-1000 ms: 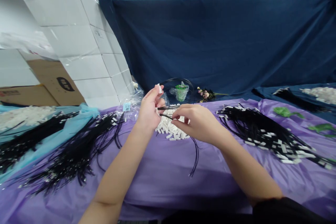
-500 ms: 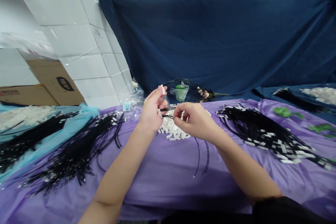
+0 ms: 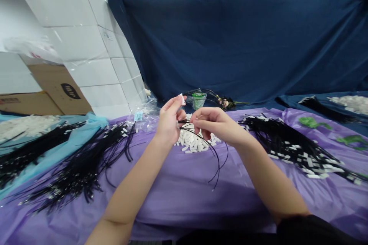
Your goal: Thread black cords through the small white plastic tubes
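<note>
A dark blue curtain (image 3: 244, 46) hangs beyond the far edge of the bench, over which a wrinkled purple sheet (image 3: 198, 183) is spread. White boxes (image 3: 92, 72) stand stacked beyond the far left corner; the picture cuts off the boxes farther left.

Toward the left edge of the bench lies a loose bundle of black cords (image 3: 86, 160), thin and dark, with small pale tips. A second cord bundle (image 3: 283, 136) lies toward the right edge, mixed with white tabs. In both, single strands are hard to separate.

The left hand (image 3: 169, 124) and right hand (image 3: 211, 120) are raised over the middle of the bench, toward the far edge. The left one pinches a small piece between thumb and forefinger, its other fingers curled around cords; the right one has thumb and forefinger together on those cords, the remaining fingers loosely bent.

Behind and below them is a heap of short white tabs (image 3: 195, 143), partly covered by the hands.

The held cords (image 3: 186, 121) are slim, black and flexible: some bow upward behind the right hand, others droop below it, ending in a tiny light tip. Their count is unclear, and their run inside the left palm is hidden.

Smallest is the white piece (image 3: 183, 99) at the left fingertips, short and blocky, largely covered by the thumb.
</note>
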Tool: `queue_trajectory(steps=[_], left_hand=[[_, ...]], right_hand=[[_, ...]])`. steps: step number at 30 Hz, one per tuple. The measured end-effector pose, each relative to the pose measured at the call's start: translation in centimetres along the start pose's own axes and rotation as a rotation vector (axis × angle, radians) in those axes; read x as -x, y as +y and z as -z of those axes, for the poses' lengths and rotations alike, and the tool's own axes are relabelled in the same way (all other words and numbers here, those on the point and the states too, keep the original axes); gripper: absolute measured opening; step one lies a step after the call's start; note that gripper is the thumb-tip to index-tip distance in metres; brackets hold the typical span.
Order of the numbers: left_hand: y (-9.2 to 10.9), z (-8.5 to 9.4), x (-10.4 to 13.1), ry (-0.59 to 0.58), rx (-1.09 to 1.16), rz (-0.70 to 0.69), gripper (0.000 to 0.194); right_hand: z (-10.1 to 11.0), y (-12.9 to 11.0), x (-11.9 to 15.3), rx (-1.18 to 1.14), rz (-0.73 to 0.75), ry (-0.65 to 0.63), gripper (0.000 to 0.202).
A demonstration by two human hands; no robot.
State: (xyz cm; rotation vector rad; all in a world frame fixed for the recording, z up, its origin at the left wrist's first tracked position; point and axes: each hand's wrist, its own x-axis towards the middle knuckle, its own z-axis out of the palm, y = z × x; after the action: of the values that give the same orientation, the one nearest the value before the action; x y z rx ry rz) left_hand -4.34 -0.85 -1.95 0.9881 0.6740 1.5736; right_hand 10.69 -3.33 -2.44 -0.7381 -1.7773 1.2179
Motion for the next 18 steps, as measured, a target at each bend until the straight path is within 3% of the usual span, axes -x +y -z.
queue_trajectory(steps=[4, 7, 13, 18], left_hand=[[0.0, 0.0, 0.0, 0.021, -0.033, 0.016, 0.032], [-0.1, 0.0, -0.1, 0.031, -0.030, 0.015, 0.034], [-0.4, 0.2, -0.3, -0.004, -0.007, 0.021, 0.035], [-0.3, 0.1, -0.2, 0.000, -0.001, 0.027, 0.032]], right_hand=[[1.4, -0.3, -0.1, -0.333, -0.088, -0.109, 0.018], [2.2, -0.6, -0.1, -0.500, -0.083, -0.077, 0.020], [3.3, -1.1, 0.1, -0.499, 0.147, 0.338, 0.019], [4.5, -1.7, 0.5, -0.394, 0.431, 0.550, 0.027]])
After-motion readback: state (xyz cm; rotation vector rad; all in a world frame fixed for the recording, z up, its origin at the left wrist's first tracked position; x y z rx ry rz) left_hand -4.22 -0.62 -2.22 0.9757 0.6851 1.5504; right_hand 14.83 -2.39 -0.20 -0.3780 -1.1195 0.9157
